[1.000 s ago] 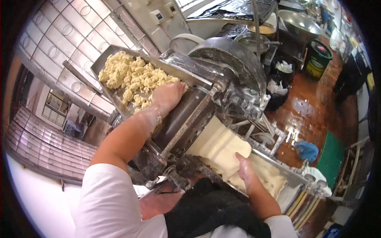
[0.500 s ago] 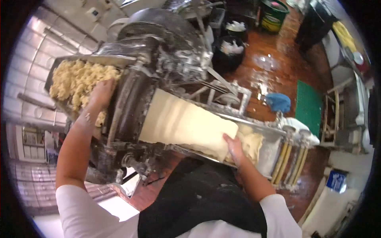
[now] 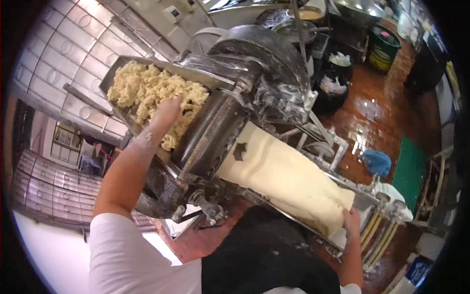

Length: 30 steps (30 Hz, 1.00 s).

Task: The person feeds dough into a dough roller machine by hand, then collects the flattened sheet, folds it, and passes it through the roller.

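Crumbly yellow dough [image 3: 142,88] fills a metal hopper at the upper left. My left hand [image 3: 169,112] reaches into that dough beside the dark roller [image 3: 210,130]; its fingers are mostly hidden. From the roller's other side comes a smooth, pale dough sheet [image 3: 289,171], with a ragged hole near the roller end. It lies over a long metal tray [image 3: 364,198]. At the sheet's far right end, my right hand [image 3: 351,220] grips the edge, thumb on top.
The heavy roller machine [image 3: 259,54] stands behind the hopper. Yellow-banded rollers [image 3: 379,235] sit beyond the tray's end. On the wet red floor [image 3: 360,110] are a blue bag [image 3: 376,161], a green mat [image 3: 410,166] and a dark green bucket [image 3: 384,49].
My right hand has carried the sheet's end farther right and down the tray. A hole now shows in the sheet near the roller. My left hand stays in the hopper; the view has shifted.
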Motion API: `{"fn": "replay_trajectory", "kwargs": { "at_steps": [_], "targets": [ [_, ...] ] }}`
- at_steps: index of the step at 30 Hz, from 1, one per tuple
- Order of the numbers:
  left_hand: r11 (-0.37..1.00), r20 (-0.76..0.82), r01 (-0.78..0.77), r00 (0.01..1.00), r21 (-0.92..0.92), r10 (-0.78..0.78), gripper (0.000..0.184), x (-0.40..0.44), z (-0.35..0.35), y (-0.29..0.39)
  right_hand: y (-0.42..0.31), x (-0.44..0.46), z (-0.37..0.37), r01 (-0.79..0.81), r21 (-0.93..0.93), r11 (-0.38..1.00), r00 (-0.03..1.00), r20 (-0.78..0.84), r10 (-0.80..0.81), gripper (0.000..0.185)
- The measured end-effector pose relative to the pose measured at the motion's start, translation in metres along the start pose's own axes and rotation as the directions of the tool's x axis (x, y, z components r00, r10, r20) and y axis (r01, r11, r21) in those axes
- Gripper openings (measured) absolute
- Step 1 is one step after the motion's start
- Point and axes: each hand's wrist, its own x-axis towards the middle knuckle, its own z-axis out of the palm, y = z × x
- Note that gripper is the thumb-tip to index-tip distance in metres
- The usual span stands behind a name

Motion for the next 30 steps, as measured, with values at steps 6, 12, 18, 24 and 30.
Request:
{"fn": "replay_trajectory", "kwargs": {
  "at_steps": [6, 12, 18, 24, 30],
  "targets": [
    [0.978, 0.112, 0.07, 0.993, -0.198, -0.048, 0.039, 0.012, 0.021, 0.05, -0.01, 0.021, 0.001, 0.354, 0.009, 0.935, 0.917, -0.201, -0.345, 0.031],
    [0.755, -0.021, 0.155, 0.976, -0.637, -0.218, 0.054, 0.015, -0.012, 0.032, -0.059, -0.003, 0.028, 0.439, 0.061, 0.897, 0.896, -0.103, -0.431, 0.024],
    [0.894, -0.362, 0.021, 0.91, -0.447, -0.202, 0.055, 0.112, -0.088, -0.074, -0.039, 0.0, 0.046, 0.423, -0.19, 0.886, 0.9, -0.023, -0.435, 0.021],
    [0.954, 0.06, 0.299, 0.953, -0.006, -0.298, 0.068, 0.166, -0.082, -0.117, -0.065, -0.013, 0.086, 0.323, -0.127, 0.938, 0.946, 0.01, -0.324, 0.018],
    [0.989, 0.432, 0.109, 0.891, 0.098, -0.141, 0.058, 0.193, -0.07, -0.112, -0.087, -0.025, 0.115, 0.285, -0.247, 0.926, 0.958, 0.045, -0.283, 0.022]
  ]
}}
